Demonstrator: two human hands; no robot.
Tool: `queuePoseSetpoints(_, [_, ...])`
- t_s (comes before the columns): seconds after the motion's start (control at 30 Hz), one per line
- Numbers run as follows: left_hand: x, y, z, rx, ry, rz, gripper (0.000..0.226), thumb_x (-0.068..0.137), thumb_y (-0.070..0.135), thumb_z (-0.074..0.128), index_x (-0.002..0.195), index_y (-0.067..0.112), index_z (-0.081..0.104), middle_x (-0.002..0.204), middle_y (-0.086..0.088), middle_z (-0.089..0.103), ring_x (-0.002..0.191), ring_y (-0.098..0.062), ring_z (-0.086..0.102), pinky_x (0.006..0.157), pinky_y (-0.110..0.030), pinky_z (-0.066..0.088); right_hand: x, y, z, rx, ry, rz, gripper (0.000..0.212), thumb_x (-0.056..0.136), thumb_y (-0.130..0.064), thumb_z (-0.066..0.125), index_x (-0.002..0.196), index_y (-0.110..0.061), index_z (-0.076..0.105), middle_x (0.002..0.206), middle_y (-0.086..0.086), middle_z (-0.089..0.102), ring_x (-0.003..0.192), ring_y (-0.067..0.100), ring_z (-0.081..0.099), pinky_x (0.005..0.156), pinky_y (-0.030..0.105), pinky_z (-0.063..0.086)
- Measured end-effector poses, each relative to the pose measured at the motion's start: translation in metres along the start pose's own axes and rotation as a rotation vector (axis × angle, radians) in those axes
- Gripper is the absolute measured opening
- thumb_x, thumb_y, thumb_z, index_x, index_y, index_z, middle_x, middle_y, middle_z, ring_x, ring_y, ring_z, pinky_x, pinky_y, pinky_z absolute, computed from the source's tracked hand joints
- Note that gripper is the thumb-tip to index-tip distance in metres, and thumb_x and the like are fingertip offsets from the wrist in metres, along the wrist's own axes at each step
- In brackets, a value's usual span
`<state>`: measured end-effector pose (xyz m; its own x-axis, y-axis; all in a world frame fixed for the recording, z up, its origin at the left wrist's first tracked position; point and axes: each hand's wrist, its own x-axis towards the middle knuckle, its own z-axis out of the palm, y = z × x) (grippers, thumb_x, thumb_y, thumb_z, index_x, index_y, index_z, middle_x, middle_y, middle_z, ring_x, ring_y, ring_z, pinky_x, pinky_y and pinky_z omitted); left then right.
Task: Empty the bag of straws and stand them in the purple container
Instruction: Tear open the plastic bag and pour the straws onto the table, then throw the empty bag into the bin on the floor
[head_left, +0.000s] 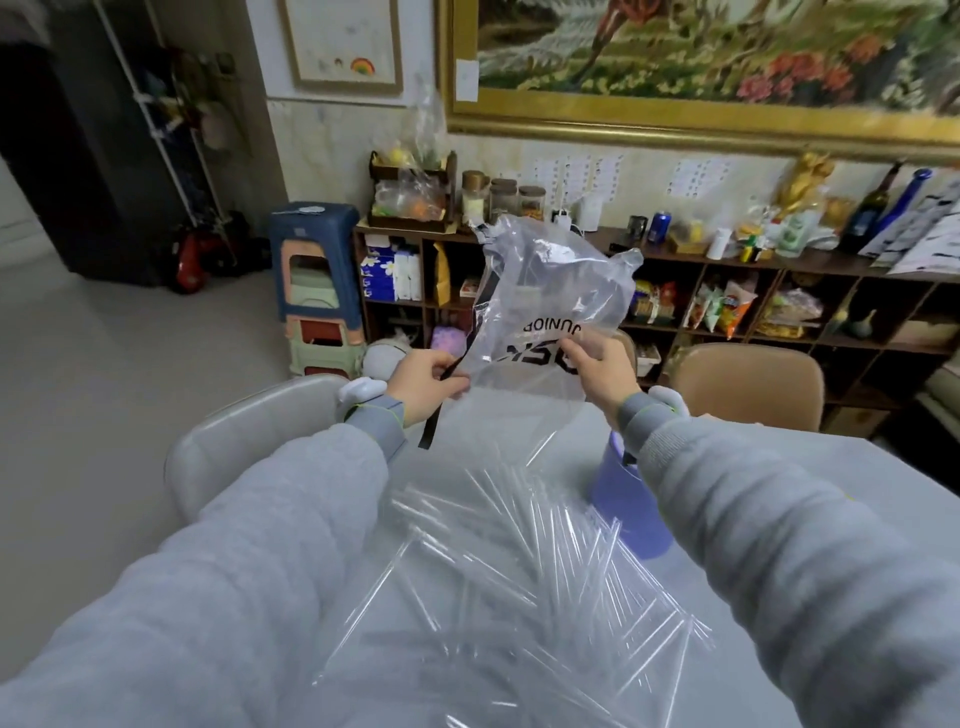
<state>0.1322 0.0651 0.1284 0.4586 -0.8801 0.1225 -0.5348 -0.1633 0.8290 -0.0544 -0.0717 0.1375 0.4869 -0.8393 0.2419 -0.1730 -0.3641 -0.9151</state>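
Both your hands, left (423, 378) and right (602, 370), pinch the upturned bag (550, 306) (looks empty); straws (519, 561) strewn on counter (753, 467); purple container (623, 499) half hidden, contents unclear.

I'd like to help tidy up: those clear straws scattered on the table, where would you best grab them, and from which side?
Probably from above, around the middle of a bunch. The straws lie flat and crisscrossed on the table, so their ends point every way; gathering several parallel and closing the fingers round mid-length lets you tip them upright for the purple container.
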Motion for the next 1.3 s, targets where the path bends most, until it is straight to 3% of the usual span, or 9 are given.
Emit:
queuePoseSetpoints(0.23, [0.006,0.017,0.045,-0.168,-0.140,-0.103,0.023,0.095,0.006,0.050,0.075,0.014,0.056,0.064,0.003,0.067,0.042,0.003,0.060,0.052,-0.019,0.041,-0.023,0.018,-0.049,-0.125,0.113,0.179,0.034,0.089,-0.025,0.063,0.065,-0.003,0.053,0.062,0.010,0.057,0.055,0.016,0.049,0.058,0.029,0.040])
queuePoseSetpoints(0.43, [-0.004,0.055,0.131,-0.265,-0.336,-0.078,0.025,0.095,0.010,0.051,0.071,0.015,0.057,0.071,-0.007,0.067,0.051,-0.008,0.064,0.053,-0.018,0.047,-0.095,0.047,-0.131,-0.094,0.372,0.354,0.037,0.084,-0.040,0.068,0.073,-0.009,0.051,0.065,0.014,0.048,0.050,0.018,0.044,0.039,0.020,0.038])
queuePoseSetpoints(0.57, [-0.023,0.121,0.196,-0.310,-0.571,-0.050,0.030,0.089,0.040,0.062,0.092,0.010,0.067,0.093,-0.007,0.072,0.080,-0.018,0.068,0.072,-0.026,0.053,-0.163,0.051,-0.204,-0.050,0.529,0.433,0.037,0.084,-0.049,0.062,0.077,-0.013,0.057,0.072,0.008,0.052,0.058,0.019,0.045,0.049,0.027,0.038])
queuePoseSetpoints(0.73, [-0.084,0.206,0.295,-0.306,-0.847,-0.138,0.039,0.089,0.049,0.058,0.102,0.013,0.061,0.083,-0.004,0.067,0.060,-0.015,0.053,0.046,-0.017,0.045,-0.262,0.048,-0.297,0.066,0.618,0.495,0.059,0.075,-0.073,0.046,0.079,-0.019,0.069,0.073,0.004,0.061,0.065,0.021,0.046,0.061,0.031,0.036])
queuePoseSetpoints(0.83, [-0.126,0.238,0.360,-0.237,-0.818,-0.013,0.032,0.083,0.036,0.070,0.094,0.006,0.069,0.072,-0.006,0.062,0.058,-0.017,0.045,0.049,-0.021,0.038,-0.331,0.056,-0.353,0.128,0.749,0.524,0.041,0.085,-0.049,0.046,0.101,-0.016,0.067,0.088,0.006,0.062,0.079,0.023,0.050,0.071,0.037,0.044])
queuePoseSetpoints(0.97, [-0.183,0.276,0.431,-0.352,-0.822,-0.164,0.027,0.084,0.031,0.070,0.066,0.012,0.063,0.042,0.005,0.054,0.042,-0.010,0.050,0.038,-0.017,0.037,-0.430,0.080,-0.430,-0.018,0.926,0.620,0.023,0.090,-0.017,0.056,0.069,-0.015,0.050,0.066,0.004,0.045,0.060,0.017,0.040,0.055,0.028,0.032])
queuePoseSetpoints(1.13, [-0.277,0.331,0.532,-0.528,-0.819,-0.315,0.035,0.087,0.030,0.067,0.105,0.000,0.066,0.091,-0.011,0.067,0.072,-0.023,0.063,0.055,-0.025,0.053,-0.545,0.111,-0.511,-0.031,1.011,0.787,0.016,0.095,-0.022,0.051,0.085,-0.010,0.051,0.096,0.015,0.056,0.074,0.020,0.050,0.070,0.033,0.043])
queuePoseSetpoints(1.2, [-0.307,0.348,0.552,-0.484,-0.776,-0.248,0.028,0.089,0.026,0.064,0.104,0.001,0.062,0.093,-0.008,0.064,0.078,-0.023,0.064,0.066,-0.027,0.051,-0.580,0.114,-0.529,-0.190,0.964,0.780,0.044,0.087,-0.035,0.065,0.117,-0.009,0.045,0.121,0.010,0.050,0.101,0.021,0.050,0.088,0.035,0.043])
queuePoseSetpoints(1.3, [-0.345,0.373,0.585,-0.472,-0.911,-0.256,0.024,0.095,0.025,0.054,0.086,0.003,0.057,0.081,-0.010,0.062,0.047,-0.008,0.066,0.050,-0.021,0.055,-0.620,0.115,-0.556,-0.581,0.689,0.680,0.105,0.062,-0.047,0.084,0.146,-0.022,0.025,0.151,0.005,0.028,0.140,0.020,0.025,0.116,0.042,0.024])
